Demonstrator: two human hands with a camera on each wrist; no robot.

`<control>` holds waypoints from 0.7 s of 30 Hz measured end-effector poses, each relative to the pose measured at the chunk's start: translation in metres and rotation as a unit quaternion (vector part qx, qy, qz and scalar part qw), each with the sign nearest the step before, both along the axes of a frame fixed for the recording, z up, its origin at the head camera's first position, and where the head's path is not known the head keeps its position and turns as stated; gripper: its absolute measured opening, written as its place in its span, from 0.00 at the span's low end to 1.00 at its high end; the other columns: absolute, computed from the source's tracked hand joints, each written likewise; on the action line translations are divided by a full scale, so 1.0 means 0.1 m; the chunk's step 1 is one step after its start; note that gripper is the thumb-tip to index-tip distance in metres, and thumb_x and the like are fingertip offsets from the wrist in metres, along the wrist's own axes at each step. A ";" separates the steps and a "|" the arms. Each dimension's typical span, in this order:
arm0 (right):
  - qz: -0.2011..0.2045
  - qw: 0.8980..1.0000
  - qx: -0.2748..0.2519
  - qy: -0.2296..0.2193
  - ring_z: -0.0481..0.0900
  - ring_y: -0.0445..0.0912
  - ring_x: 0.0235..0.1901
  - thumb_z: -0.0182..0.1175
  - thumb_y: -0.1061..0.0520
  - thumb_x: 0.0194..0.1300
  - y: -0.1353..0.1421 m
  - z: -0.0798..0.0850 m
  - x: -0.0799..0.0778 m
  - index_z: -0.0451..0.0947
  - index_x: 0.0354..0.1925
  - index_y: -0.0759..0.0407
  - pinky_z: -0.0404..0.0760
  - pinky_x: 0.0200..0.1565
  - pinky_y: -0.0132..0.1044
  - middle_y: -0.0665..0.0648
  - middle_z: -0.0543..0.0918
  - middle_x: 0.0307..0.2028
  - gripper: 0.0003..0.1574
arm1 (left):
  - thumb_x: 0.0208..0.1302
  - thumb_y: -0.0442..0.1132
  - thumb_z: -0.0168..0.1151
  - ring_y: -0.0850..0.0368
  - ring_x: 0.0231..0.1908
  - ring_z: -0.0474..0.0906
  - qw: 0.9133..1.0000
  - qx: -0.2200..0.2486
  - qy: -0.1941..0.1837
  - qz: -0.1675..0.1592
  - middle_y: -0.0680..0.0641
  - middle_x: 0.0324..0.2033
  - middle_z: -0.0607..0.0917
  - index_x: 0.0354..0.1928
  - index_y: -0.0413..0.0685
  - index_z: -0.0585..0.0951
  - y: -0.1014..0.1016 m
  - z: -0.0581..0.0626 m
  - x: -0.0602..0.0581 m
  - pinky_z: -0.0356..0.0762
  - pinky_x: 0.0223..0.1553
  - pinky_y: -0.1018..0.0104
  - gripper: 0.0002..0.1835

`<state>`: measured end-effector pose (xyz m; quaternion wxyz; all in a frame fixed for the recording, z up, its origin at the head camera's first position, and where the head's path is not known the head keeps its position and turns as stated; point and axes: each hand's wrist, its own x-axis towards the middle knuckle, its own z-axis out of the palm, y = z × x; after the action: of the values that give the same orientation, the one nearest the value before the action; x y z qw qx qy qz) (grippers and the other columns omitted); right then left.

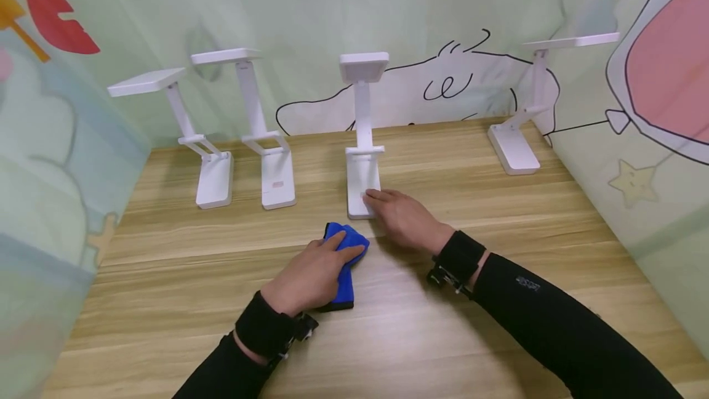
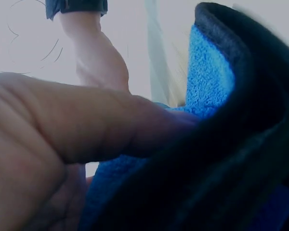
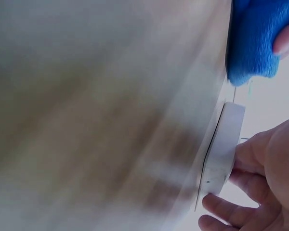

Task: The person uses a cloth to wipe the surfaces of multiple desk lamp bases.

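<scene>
A wooden counter [image 1: 432, 325] seen from the person's head, twelve o'clock toward the far wall. At its middle, toward twelve, stands a white desk lamp [image 1: 363, 116]; a folded blue cloth [image 1: 346, 282] lies just off its near end, at six. The left hand [image 1: 310, 276] reaches in from seven o'clock, thumb and fingers gripping the cloth. The right hand [image 1: 407, 220] comes from four o'clock, fingers extended and resting on the right side of the lamp's base, not wrapped round it.

The tall lamp might tip or slide if pushed by the cloth, since the right hand only appears to steady one side. A loosely bunched fold could also catch the hinge or slip from the thumb.

The lamp's base runs twelve to six, short end toward the person; its stem rises upright and its head seems to jut toward six. The cloth's long axis also runs roughly twelve to six, dark-edged end at six.

Two similar lamps [image 1: 252, 100] stand toward nine, another lamp [image 1: 538, 82] toward two.
</scene>
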<state>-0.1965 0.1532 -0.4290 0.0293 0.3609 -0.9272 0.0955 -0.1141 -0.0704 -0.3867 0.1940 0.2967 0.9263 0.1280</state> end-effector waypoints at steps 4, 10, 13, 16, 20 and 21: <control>0.004 1.000 -0.003 -0.021 0.70 0.57 0.62 0.48 0.60 0.73 -0.03 0.02 -0.10 0.67 0.65 0.67 0.72 0.62 0.50 0.65 0.71 0.65 0.26 | 0.60 0.38 0.63 0.35 0.64 0.63 1.000 0.000 0.000 -0.001 0.40 0.71 0.62 0.69 0.61 0.68 0.02 0.00 -0.02 0.70 0.59 0.41 0.34; 0.010 0.999 0.009 -0.044 0.67 0.56 0.64 0.45 0.59 0.75 -0.11 0.03 -0.25 0.65 0.67 0.64 0.71 0.63 0.49 0.64 0.69 0.67 0.26 | 0.62 0.36 0.61 0.32 0.63 0.64 1.000 -0.003 0.008 -0.011 0.40 0.72 0.61 0.69 0.61 0.69 0.03 0.00 -0.06 0.72 0.57 0.41 0.32; 0.013 0.998 0.012 -0.059 0.67 0.56 0.65 0.45 0.59 0.75 -0.16 0.04 -0.33 0.65 0.68 0.64 0.70 0.63 0.49 0.63 0.68 0.68 0.26 | 0.61 0.34 0.61 0.35 0.65 0.61 1.000 0.001 0.013 -0.024 0.40 0.72 0.62 0.68 0.60 0.70 0.04 -0.01 -0.09 0.70 0.59 0.42 0.32; 0.015 0.998 0.017 -0.066 0.66 0.55 0.65 0.45 0.59 0.75 -0.21 0.05 -0.40 0.64 0.68 0.63 0.69 0.64 0.48 0.62 0.68 0.68 0.26 | 0.60 0.33 0.61 0.36 0.66 0.60 0.999 0.006 0.012 -0.032 0.40 0.71 0.62 0.67 0.60 0.71 0.05 -0.02 -0.13 0.68 0.61 0.42 0.32; 0.021 0.997 0.026 -0.064 0.66 0.54 0.65 0.45 0.59 0.74 -0.25 0.06 -0.48 0.64 0.68 0.62 0.69 0.64 0.47 0.62 0.67 0.68 0.27 | 0.59 0.31 0.60 0.35 0.66 0.61 0.999 0.008 0.004 -0.035 0.41 0.72 0.61 0.67 0.61 0.71 0.05 -0.02 -0.17 0.67 0.63 0.43 0.33; 0.021 0.997 0.029 -0.067 0.65 0.54 0.66 0.45 0.59 0.74 -0.26 0.07 -0.49 0.63 0.69 0.62 0.68 0.65 0.47 0.62 0.67 0.69 0.27 | 0.59 0.30 0.60 0.35 0.66 0.61 0.999 0.007 0.002 -0.036 0.41 0.72 0.61 0.67 0.61 0.71 0.05 -0.02 -0.17 0.66 0.63 0.43 0.33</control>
<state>-0.2453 0.1269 -0.4220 -0.0451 0.3741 -0.9216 0.0935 -0.1311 -0.0653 -0.3886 0.1940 0.3311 0.9146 0.1271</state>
